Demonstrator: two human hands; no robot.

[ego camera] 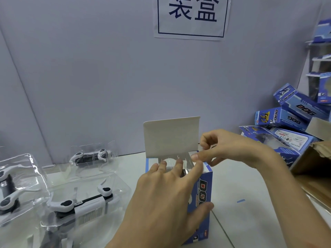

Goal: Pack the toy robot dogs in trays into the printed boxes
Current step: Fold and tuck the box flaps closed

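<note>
The blue printed cardboard box point(204, 190) stands upright near the middle of the white desk point(241, 221), its grey lid flap point(172, 136) raised. Our left hand point(161, 199) lies spread over the open top, fingers straight on the clear tray point(180, 157) inside, thumb against the printed side. Our right hand point(231, 147) pinches the small side flap at the box's far right corner. 3 clear plastic trays with white-and-black toy robot dogs point(84, 203) lie toward the desk's left edge. A pile of blue printed boxes point(283, 119) sits at its right edge.

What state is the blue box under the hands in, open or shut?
Open. The blue box has its lid flap standing upright behind the opening; the right hand pinches at its top right corner.
</note>
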